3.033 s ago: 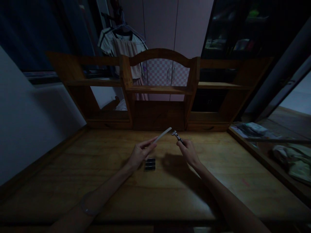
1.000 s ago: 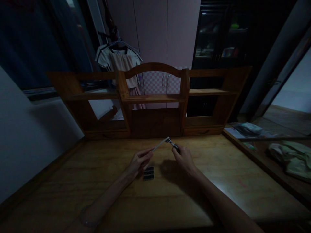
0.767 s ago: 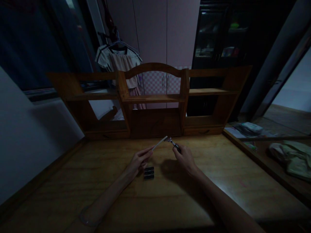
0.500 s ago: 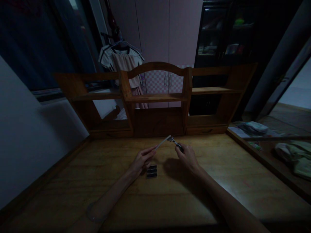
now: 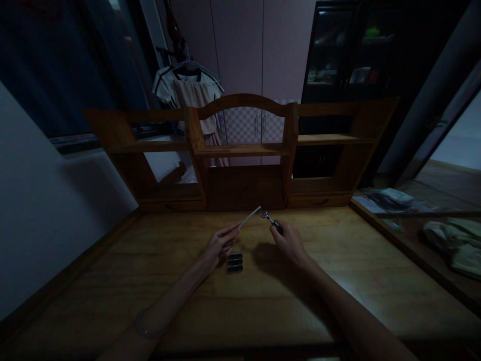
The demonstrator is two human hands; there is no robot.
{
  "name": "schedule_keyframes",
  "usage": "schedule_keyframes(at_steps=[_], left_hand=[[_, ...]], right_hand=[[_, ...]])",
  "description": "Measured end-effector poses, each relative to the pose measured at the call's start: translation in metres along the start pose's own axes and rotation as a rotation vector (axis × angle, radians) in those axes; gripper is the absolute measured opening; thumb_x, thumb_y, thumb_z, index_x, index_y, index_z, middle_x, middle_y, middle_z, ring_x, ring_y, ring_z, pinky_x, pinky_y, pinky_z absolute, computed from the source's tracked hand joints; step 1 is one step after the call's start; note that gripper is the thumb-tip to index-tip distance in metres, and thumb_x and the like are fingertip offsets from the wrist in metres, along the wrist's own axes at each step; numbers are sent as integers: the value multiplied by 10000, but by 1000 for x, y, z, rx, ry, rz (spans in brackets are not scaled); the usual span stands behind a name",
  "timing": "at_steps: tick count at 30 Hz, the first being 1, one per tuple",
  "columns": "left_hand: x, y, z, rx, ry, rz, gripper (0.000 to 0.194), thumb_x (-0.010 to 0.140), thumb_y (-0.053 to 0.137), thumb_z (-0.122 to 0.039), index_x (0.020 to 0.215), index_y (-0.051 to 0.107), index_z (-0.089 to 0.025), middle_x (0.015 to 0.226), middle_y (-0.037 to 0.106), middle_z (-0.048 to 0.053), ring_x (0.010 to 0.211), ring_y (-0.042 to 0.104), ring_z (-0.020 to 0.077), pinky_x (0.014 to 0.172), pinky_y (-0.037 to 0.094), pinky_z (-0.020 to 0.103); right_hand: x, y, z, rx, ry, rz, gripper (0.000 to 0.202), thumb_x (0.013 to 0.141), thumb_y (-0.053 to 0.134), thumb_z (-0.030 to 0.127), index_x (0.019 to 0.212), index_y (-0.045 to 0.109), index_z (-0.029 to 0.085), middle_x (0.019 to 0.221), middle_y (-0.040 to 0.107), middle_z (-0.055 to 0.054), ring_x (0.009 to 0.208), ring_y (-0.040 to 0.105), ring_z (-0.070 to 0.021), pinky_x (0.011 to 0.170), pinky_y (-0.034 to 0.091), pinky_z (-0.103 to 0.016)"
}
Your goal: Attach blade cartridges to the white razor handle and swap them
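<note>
A razor [image 5: 271, 220] is hanging above the counter [image 5: 124, 260], its silver head pointing toward half past ten; the right hand [image 5: 288, 240] is curling its fingers closely around the black handle. Just beside the head, at ten o'clock and apart, a thin pale strip [image 5: 249, 217] is ending; the left hand [image 5: 220, 243] is pinching its near end between pressed fingers. At seven from the razor, a three-bar black block [image 5: 235, 262] is lying. At twelve, a wooden shelf unit [image 5: 244, 150] is standing.
</note>
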State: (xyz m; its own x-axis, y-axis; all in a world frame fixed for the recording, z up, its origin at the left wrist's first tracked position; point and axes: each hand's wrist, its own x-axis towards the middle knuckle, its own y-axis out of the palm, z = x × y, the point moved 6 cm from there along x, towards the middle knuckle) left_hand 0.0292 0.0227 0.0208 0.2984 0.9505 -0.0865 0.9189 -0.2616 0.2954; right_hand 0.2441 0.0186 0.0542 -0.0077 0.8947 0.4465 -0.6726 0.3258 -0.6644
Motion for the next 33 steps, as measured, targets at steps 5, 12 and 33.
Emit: schedule_keyframes(at_steps=[5,12,33], left_hand=[[-1,2,0,21,-6,9,576,692,738,-385,1208,607,-165,506,232,-111,386,114,10,365,60,178],[-2,1,-5,28,60,-13,577,687,740,-398,1200,616,-162,491,256,-108,388,127,11,373,78,186],[-1,1,-3,173,46,-19,612,709,705,-454,1230,595,-151,451,350,-93,350,176,12,357,89,182]], right_hand=[[0,-1,1,-23,5,-2,264,851,437,294,701,601,153,595,571,-23,538,499,-133,515,250,-229],[0,-3,2,-23,3,-4,281,854,435,308,683,596,154,600,580,-35,532,501,-137,515,258,-235],[1,2,-3,-27,5,-3,274,854,445,298,692,607,147,589,582,-28,528,509,-129,517,251,-235]])
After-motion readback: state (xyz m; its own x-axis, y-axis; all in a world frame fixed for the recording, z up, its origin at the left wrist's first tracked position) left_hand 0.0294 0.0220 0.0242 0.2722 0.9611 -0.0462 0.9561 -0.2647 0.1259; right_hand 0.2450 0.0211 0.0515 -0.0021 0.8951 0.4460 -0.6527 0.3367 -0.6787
